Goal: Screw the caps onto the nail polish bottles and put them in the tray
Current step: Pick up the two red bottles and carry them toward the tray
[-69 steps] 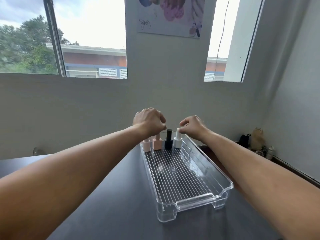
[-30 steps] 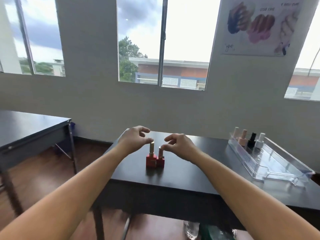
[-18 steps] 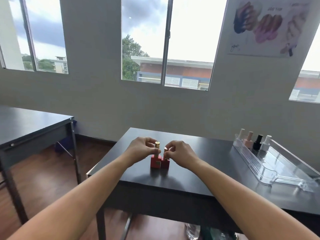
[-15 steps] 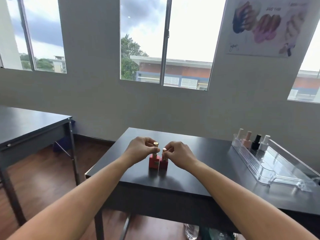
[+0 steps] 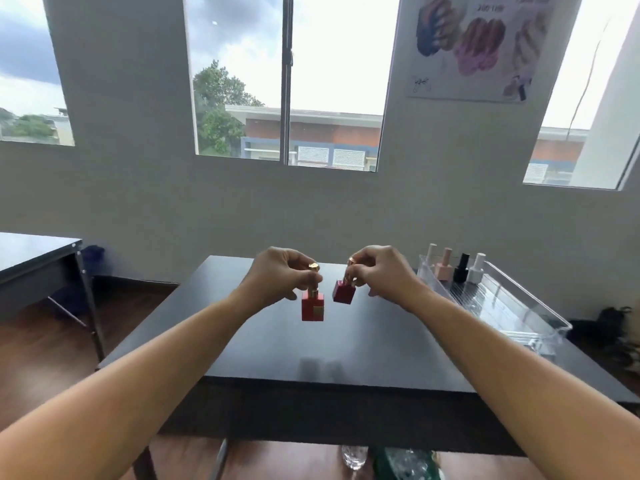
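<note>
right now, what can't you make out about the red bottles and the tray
Head view only:
- Whether the caps are screwed tight: the left hand covers the neck of the left red bottle, and the right hand hides most of the right red bottle's cap.
- The left red bottle's label: too small and blurred.
- Whether the four bottles in the tray touch: too small.
- The glass under the table: cut off by the bottom edge.

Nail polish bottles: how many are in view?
6. In the tray, far end: pale bottle, pink bottle, black bottle, white bottle. The left hand holds the red bottle, the right hand the maroon bottle.
</note>
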Demonstrator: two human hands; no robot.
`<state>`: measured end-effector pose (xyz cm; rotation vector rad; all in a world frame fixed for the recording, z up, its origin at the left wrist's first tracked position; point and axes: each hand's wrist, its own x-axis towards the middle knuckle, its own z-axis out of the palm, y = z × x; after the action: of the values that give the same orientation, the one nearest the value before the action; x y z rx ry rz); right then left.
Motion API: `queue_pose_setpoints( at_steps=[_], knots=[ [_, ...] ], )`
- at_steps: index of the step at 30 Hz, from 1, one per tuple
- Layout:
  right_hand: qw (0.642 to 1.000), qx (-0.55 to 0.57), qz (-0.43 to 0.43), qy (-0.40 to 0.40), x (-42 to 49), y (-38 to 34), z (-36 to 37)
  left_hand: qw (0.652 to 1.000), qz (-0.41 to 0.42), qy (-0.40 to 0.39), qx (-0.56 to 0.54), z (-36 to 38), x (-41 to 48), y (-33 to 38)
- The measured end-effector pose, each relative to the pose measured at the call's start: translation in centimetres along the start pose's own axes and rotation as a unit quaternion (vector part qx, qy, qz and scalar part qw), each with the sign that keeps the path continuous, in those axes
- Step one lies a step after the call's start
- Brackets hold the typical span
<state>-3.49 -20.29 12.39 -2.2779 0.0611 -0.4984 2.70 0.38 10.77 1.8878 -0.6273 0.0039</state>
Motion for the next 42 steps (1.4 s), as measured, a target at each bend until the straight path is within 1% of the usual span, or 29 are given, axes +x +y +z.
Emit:
queue_pose_setpoints(
  at_steps=[3,9,15,17,22,27,30,36,42],
  knots=[
    [0.999,-0.002,0.017,0.031,0.0,2.0,-4.1,1.0,0.02,-0.016,-0.006,3.1,1.6,2.6],
    [0.991,-0.041,0.048,0.119,1.4,7.5,-12.3,0.998,0.055,-0.037,-0.021,10.0,5.8,8.0],
    [0.981,-0.059,0.077,0.17,3.6,12.3,-19.0,0.995,0.081,-0.053,-0.019,16.9,11.0,11.3],
    [0.978,-0.077,0.085,0.175,4.3,13.9,-20.4,0.995,0.082,-0.062,-0.011,19.3,12.9,11.6],
    [0.974,-0.1,0.111,0.169,6.4,18.4,-21.7,0.995,0.054,-0.082,0.011,25.1,17.3,10.6],
    [0.973,-0.133,0.124,0.144,8.0,22.9,-21.2,0.995,0.028,-0.097,0.027,29.9,20.6,8.8],
    [0.969,-0.161,0.128,0.138,8.8,25.2,-20.7,0.995,0.021,-0.091,0.039,32.0,22.0,7.8],
    [0.971,-0.161,0.114,0.136,10.4,28.1,-20.1,0.995,0.012,-0.081,0.055,34.1,23.7,6.2],
    [0.971,-0.168,0.106,0.133,11.1,29.5,-19.8,0.996,0.015,-0.058,0.07,35.0,24.1,5.4]
  ],
)
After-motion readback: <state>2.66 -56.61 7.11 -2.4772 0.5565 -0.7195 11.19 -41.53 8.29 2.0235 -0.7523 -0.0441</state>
